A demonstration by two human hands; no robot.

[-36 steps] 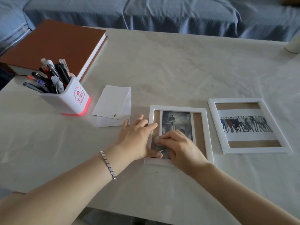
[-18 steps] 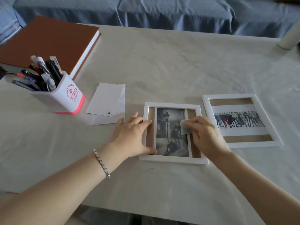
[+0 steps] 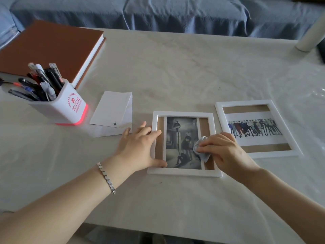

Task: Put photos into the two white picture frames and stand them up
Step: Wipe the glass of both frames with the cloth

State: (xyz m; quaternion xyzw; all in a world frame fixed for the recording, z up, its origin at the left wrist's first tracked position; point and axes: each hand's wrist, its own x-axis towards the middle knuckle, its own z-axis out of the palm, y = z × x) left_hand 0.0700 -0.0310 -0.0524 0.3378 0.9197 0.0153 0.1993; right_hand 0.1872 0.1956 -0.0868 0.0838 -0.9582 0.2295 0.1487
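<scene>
Head view, looking down over our two bare arms at a pale desk; our left hand lies flat on the left edge of the near white frame, fingers spread, thumb along its lower left corner, the grip wide and holding nothing, only pressing down; a metal bracelet circles that wrist; our right hand has its grip narrowed on a small pale cloth, pinched under the fingertips and pressed against the lower right part of the black-and-white photo inside that frame; strips of brown backing show on either side of the photo; the frame lies flat, face up, close to the desk's near edge; just to its right, apart from it, the second white frame also lies flat, holding a wide photo of a row of standing figures with brown backing above and below; neither frame stands upright; left of the near frame sit folded white paper sheets, near our left fingertips but whether touching we cannot tell; farther left stands a white pen holder with red lettering and a glowing red base, crowded with pens; behind it a thick brown-covered book lies flat; a blue-covered sofa runs along the far side; a white cylinder rises at the far right corner.
</scene>
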